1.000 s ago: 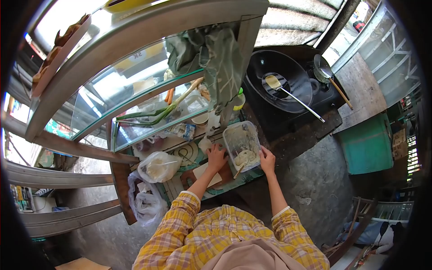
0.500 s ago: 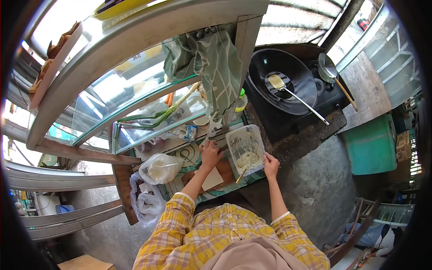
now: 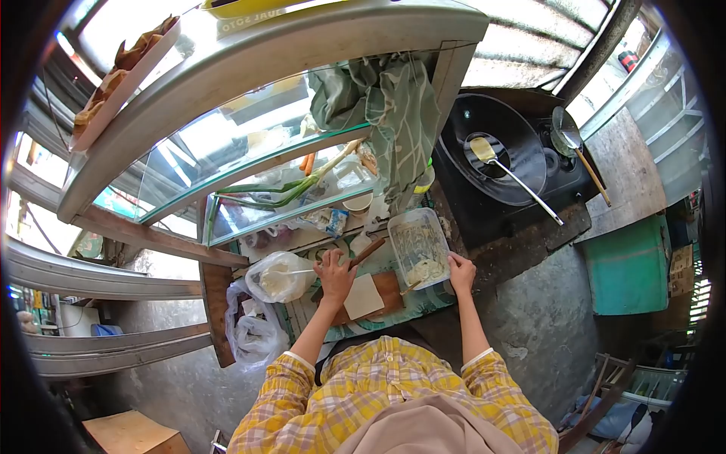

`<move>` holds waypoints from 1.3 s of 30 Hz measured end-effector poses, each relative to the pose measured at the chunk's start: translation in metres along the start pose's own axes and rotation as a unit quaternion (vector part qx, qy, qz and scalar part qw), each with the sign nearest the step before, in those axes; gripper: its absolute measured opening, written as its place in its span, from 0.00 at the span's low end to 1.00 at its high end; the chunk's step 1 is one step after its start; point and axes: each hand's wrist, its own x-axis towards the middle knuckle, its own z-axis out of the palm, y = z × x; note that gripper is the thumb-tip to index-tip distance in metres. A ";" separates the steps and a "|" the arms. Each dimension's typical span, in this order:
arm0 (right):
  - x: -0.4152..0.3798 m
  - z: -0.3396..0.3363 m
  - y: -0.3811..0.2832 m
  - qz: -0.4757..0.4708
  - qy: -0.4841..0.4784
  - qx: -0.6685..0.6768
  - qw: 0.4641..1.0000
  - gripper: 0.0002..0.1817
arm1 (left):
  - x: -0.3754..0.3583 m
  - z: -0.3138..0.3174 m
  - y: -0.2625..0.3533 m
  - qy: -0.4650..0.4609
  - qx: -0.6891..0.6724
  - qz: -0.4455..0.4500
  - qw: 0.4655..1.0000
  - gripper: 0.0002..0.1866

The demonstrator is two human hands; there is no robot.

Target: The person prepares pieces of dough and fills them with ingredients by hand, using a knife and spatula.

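My left hand (image 3: 334,278) is closed round a knife with a brown wooden handle (image 3: 368,252); a thin pale blade shows on the other side of the fingers, by a plastic bag of pale stuff (image 3: 278,278). Below this hand, a pale square sheet (image 3: 364,297) lies on a brown board (image 3: 390,293). My right hand (image 3: 461,274) grips the near right rim of a clear plastic tub (image 3: 414,238). Pale wet batter (image 3: 426,270) sits in the tub's near end, with a gold-coloured utensil handle (image 3: 411,287) sticking out over the edge.
A black wok (image 3: 522,170) with a long-handled turner (image 3: 522,184) stands on the stove at the right, beside a strainer (image 3: 563,132). The glass display case (image 3: 249,178), holding spring onions (image 3: 272,193), rises ahead. A cloth (image 3: 404,125) hangs from it. Another plastic bag (image 3: 255,333) hangs at left.
My left hand has moved left and nearer from beside the tub, and the knife now shows in it. My right hand stays on the tub's rim. The camera view has shifted slightly.
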 end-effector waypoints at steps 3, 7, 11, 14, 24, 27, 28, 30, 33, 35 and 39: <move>0.006 0.003 0.000 -0.008 0.000 -0.009 1.000 0.13 | -0.011 -0.007 -0.002 -0.019 -0.006 -0.009 1.000 0.12; 0.008 0.002 -0.001 -0.018 -0.023 0.006 1.000 0.15 | -0.025 -0.015 -0.001 0.002 -0.033 -0.010 0.999 0.12; -0.013 -0.014 -0.057 -0.189 0.054 -0.048 0.979 0.20 | -0.032 -0.031 0.004 0.011 -0.053 0.016 0.998 0.11; -0.058 -0.033 -0.127 -0.330 0.023 -0.057 0.942 0.25 | -0.030 -0.051 0.011 -0.011 -0.054 0.082 0.995 0.12; -0.159 0.022 -0.120 -0.330 -0.335 -0.189 0.862 0.26 | -0.071 -0.082 0.019 -0.063 -0.025 0.205 0.976 0.09; -0.165 0.036 -0.084 -0.256 -0.354 -0.132 0.890 0.19 | -0.079 -0.085 0.025 -0.064 -0.064 0.194 0.977 0.12; -0.167 0.036 -0.077 -0.233 -0.350 -0.102 0.902 0.16 | -0.080 -0.085 0.029 -0.048 -0.086 0.194 0.976 0.14; -0.167 0.030 -0.065 -0.154 -0.320 -0.092 0.930 0.13 | -0.083 -0.079 0.033 -0.038 -0.123 0.211 0.969 0.16; -0.162 0.032 -0.033 -0.064 -0.268 -0.044 0.960 0.16 | -0.088 -0.060 0.024 -0.064 -0.143 0.220 0.963 0.21; -0.154 0.027 -0.018 0.000 -0.287 -0.040 0.957 0.19 | -0.088 -0.055 0.019 -0.095 -0.134 0.183 0.969 0.23; -0.156 0.037 0.005 -0.036 -0.246 -0.008 0.969 0.21 | -0.102 -0.026 -0.006 -0.121 -0.205 -0.069 0.969 0.26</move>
